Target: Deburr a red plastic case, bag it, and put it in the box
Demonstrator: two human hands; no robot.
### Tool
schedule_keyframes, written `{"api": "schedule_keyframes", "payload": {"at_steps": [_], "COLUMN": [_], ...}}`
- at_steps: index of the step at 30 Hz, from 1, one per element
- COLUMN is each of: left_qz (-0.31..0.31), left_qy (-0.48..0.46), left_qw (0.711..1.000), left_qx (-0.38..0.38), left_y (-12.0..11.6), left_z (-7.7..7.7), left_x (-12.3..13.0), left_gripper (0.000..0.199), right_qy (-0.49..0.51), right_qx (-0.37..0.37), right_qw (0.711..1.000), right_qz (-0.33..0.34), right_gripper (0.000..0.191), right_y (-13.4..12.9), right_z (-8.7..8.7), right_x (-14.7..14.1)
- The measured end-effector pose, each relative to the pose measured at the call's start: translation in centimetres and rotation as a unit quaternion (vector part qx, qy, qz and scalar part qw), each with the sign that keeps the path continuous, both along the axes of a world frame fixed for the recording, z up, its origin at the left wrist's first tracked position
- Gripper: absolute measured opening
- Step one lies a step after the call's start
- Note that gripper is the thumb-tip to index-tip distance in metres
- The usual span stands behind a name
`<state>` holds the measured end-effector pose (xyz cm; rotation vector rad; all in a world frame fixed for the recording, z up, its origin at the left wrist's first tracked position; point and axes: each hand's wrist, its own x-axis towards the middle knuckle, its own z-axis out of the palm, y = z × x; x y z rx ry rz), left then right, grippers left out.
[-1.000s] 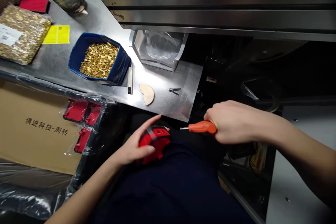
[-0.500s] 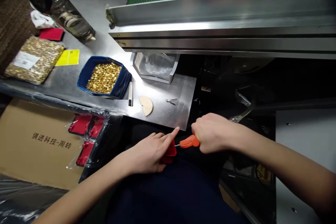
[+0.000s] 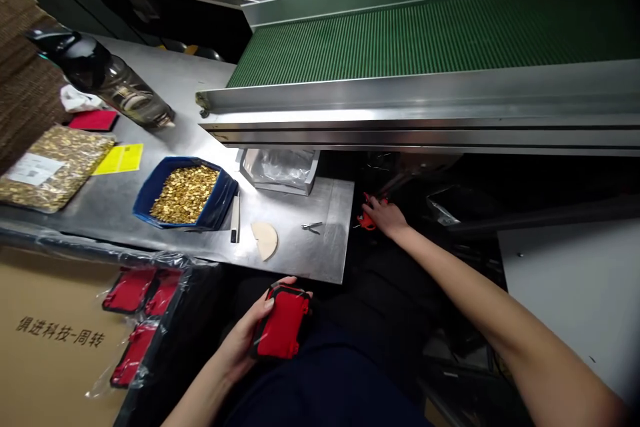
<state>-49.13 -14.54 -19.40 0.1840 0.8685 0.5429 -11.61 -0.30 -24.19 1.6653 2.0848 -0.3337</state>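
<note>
Two hands, well apart.
The left hand (image 3: 245, 340) clasps a red case (image 3: 280, 323) over the lap; the right hand (image 3: 384, 219) reaches beyond the steel table (image 3: 320, 260), fingers seemingly closed on an orange-handled tool (image 3: 367, 219).

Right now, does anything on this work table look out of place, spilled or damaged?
Nothing looks spilled or broken. The brass parts stay inside the blue bin. The only oddities are a half disc and small tweezers lying loose near the steel table edge. The left hand holds a red case.
</note>
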Motion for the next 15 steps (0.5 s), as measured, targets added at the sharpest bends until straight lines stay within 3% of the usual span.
{"api": "schedule_keyframes", "payload": {"at_steps": [4, 8, 12, 15], "left_qz": [0.039, 0.083, 0.124, 0.126], "left_qy": [0.002, -0.007, 0.01, 0.043], "left_qw": [0.999, 0.996, 0.991, 0.991], "left_qx": [-0.009, -0.033, -0.04, -0.029], "left_y": [0.8, 0.9, 1.4, 2.0], "left_z": [1.2, 1.7, 1.3, 0.8], "left_x": [0.1, 0.7, 2.4, 4.3], "left_gripper": [0.063, 0.066, 0.066, 0.063], "right_qy": [0.004, 0.038, 0.101, 0.219], "right_qx": [-0.01, -0.006, -0.02, -0.122], "right_qw": [0.998, 0.992, 0.974, 0.944], "right_qz": [-0.056, -0.118, -0.204, -0.216], "right_gripper": [0.049, 0.051, 0.047, 0.052], "right_y": [1.6, 0.5, -3.9, -9.1], "right_z": [-1.1, 0.4, 3.8, 6.2], "right_x": [-0.5, -1.1, -2.8, -6.1]}}
